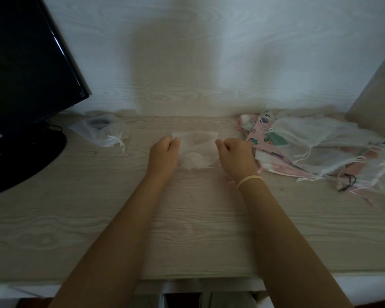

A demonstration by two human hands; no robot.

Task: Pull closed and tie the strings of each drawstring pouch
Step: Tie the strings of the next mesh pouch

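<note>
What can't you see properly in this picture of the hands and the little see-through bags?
- Head view: the strings of the sheer pouch, hidden behind the curled left hand and right hand.
- What lies inside that pouch: motion blur smears it.
- How many pouches the pile holds: they overlap, and the right edge cuts it off.
- The dark thing inside the tied pouch: too dim to name.

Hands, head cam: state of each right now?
Left hand: fingers curled, pinching the left edge of the sheer pouch.
Right hand: fingers curled, pinching the pouch's right edge.
</note>
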